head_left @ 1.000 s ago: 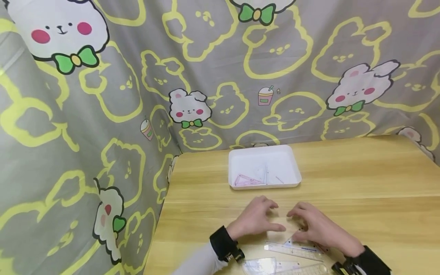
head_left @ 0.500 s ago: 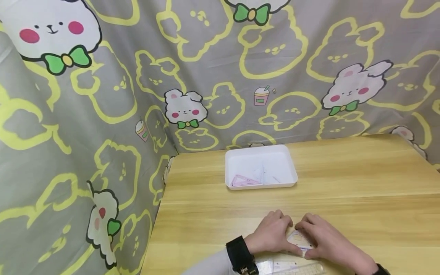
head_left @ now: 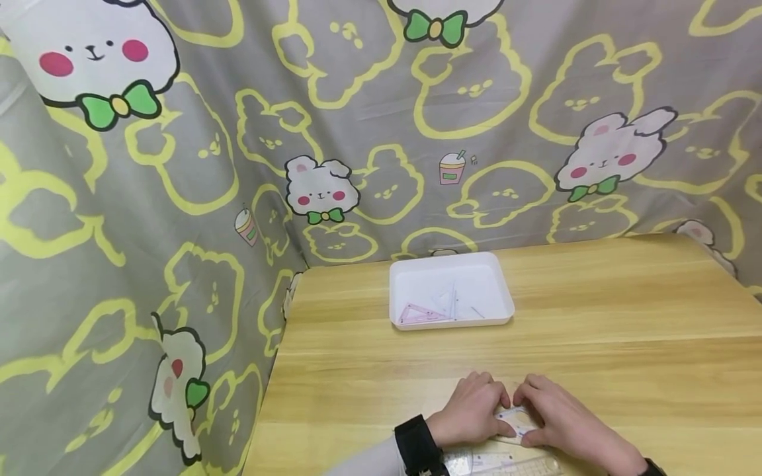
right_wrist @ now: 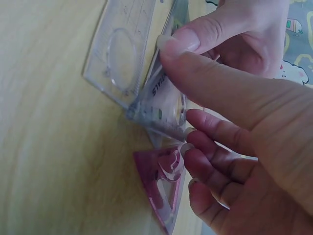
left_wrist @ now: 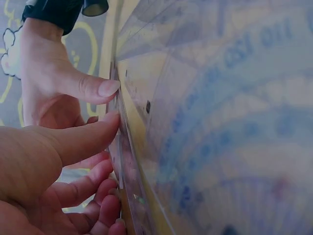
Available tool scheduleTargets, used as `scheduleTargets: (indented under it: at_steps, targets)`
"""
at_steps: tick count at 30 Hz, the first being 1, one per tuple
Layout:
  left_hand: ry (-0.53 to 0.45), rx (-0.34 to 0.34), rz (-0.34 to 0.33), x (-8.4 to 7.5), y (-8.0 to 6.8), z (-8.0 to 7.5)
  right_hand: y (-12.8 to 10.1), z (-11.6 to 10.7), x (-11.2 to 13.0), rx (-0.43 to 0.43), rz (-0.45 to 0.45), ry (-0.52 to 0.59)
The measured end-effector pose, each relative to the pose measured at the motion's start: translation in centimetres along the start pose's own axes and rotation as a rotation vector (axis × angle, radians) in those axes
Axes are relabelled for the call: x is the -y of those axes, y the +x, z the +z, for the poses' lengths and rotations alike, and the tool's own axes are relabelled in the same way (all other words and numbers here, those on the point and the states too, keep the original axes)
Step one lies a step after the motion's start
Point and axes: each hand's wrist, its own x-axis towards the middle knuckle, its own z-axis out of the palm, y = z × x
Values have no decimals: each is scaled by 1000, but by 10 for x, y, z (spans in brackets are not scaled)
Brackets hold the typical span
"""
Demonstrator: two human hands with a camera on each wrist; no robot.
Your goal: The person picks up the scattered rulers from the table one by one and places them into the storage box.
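Observation:
My left hand [head_left: 473,410] and right hand [head_left: 562,420] meet low in the head view. Between them is a clear plastic set square [head_left: 516,418], each hand pinching it with thumb above and fingers at the far edge. The right wrist view shows the set square [right_wrist: 166,103] with dark lettering, under the thumb tips. Beside it lies a clear ruler [right_wrist: 120,54]. A pink set square [right_wrist: 161,188] sits close by the right fingers; the right hand hides it in the head view. A clear protractor [left_wrist: 234,122] with blue numbers looms large in the left wrist view.
A white tray [head_left: 506,318] stands at the back of the wooden table [head_left: 625,317], with a pink set square [head_left: 419,314] and other clear pieces inside. Nearer me lie more clear rulers [head_left: 524,467]. A patterned curtain [head_left: 381,119] hangs behind and at the left.
Both hands, apart and loosely curved a second ago, have come together and taken hold of the clear set square. The left hand moved right and nearer me.

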Motion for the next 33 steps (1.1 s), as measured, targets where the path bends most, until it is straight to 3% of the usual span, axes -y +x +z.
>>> scheduleTargets:
  at_steps: [7,14,19,22,25,30,33]
  targets:
    - [-38,63,55,0,2,-6,-2,3,-5,-39,-45,68]
    - [-315,113,52,16,8,-11,3,-2,-5,24,56,327]
    - [-554,120,45,30,8,-19,10,-5,-4,-4,17,458]
    - [-667,99,36,38,9,-25,14,-9,-2,-65,1,483]
    - [-706,72,42,44,10,-30,20,-14,0,-104,-8,473]
    - [-734,46,39,51,9,-38,29,-20,4,-88,11,484]
    - [-798,47,18,53,7,-42,33,-22,6,-83,26,492]
